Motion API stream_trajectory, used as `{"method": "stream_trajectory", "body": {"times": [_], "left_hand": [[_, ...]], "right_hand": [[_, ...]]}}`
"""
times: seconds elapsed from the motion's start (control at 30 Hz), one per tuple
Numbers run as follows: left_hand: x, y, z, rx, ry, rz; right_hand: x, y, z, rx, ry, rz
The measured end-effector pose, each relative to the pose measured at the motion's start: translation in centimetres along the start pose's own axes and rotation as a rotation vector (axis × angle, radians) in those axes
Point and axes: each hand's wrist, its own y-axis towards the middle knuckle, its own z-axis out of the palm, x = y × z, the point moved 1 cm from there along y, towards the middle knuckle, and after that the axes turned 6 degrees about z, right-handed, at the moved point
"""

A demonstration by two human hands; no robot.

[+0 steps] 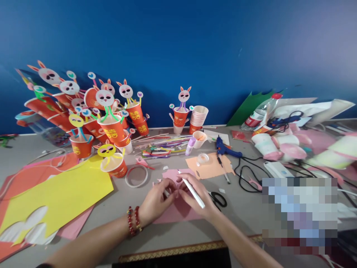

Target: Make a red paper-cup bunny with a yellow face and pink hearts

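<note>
My left hand (158, 199), with red bead bracelets on the wrist, is closed in a pinch. Its fingertips meet those of my right hand over a pink paper sheet (182, 215); whatever small piece is between them is mostly hidden. A white marker pen (195, 193) rests slanted in my right hand (202, 199), held between the fingers. Black-handled scissors (219, 200) lie just right of that hand, their blades hidden. Peach paper (210, 166) with a cut edge lies beyond my hands, next to a roll of tape (136, 176) on the left.
Red paper cups with rabbit faces (110, 128) crowd the back left. Yellow paper (60, 193) lies at left. Pipe cleaners (158, 149), a purple glue stick (190, 146) and a blue glue gun (224, 148) lie beyond my hands. At right stands a tilted bottle (259, 113).
</note>
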Motion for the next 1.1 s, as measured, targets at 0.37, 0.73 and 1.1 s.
{"method": "stream_trajectory", "body": {"times": [0.37,0.73,1.1], "left_hand": [[-0.1,-2.2,0.7,0.355,0.731,0.383],[0.9,-2.1,2.2,0.36,0.898,0.507],[0.6,-2.0,1.6,0.363,0.854,0.484]], "right_hand": [[-0.1,-0.6,-0.9,0.045,-0.331,-0.036],[-0.5,-0.1,-0.8,0.075,-0.469,-0.103],[-0.4,-0.5,-2.1,0.011,-0.002,0.173]]}}
